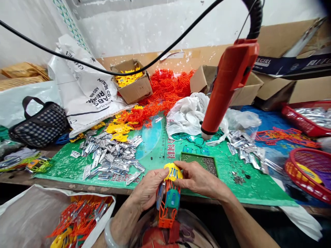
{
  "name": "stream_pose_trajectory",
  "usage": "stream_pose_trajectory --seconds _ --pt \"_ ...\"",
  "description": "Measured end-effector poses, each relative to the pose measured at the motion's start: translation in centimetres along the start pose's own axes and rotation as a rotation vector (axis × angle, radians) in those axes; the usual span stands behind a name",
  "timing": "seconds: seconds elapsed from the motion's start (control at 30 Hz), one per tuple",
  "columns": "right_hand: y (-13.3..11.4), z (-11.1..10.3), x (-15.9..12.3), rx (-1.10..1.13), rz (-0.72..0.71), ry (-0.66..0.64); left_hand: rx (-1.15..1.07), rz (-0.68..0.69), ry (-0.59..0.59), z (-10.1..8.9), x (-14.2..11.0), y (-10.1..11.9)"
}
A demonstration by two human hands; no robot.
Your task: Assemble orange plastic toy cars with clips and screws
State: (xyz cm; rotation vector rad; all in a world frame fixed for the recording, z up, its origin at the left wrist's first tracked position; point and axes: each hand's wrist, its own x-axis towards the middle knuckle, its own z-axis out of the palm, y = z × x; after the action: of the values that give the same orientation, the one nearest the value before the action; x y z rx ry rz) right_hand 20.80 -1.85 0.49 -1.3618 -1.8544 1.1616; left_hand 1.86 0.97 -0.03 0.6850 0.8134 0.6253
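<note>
left grip [147, 188] and right grip [198, 177] both closed on rounded yellow plastic piece [172, 172], pinched between them at near edge of green-covered tabletop [258, 193]. below grips, toward lap: orange plastic lattice frame [167, 222] around teal plastic block [172, 198]. shiny silver elongated piece [160, 195] just beside left grip.

A head-worn camera looked forward and down from just behind the near table edge [23, 178], toward the far wall [142, 31].
</note>
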Motion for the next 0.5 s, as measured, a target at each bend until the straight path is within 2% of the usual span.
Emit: stream_pose_trajectory --seconds 0.2,0.33,0.5 --pt "0.2 0.0 -0.1 0.013 -0.001 -0.007 -0.015 -0.025 0.011 0.3 -0.2 0.0" --pt "0.3 0.3 0.1 0.152 -0.042 0.035 -0.099 -0.031 0.039 0.7 -0.2 0.2" --pt "1.1 1.6 -0.1 0.219 0.014 0.218 -0.209 -0.045 0.074 0.9 0.2 -0.4"
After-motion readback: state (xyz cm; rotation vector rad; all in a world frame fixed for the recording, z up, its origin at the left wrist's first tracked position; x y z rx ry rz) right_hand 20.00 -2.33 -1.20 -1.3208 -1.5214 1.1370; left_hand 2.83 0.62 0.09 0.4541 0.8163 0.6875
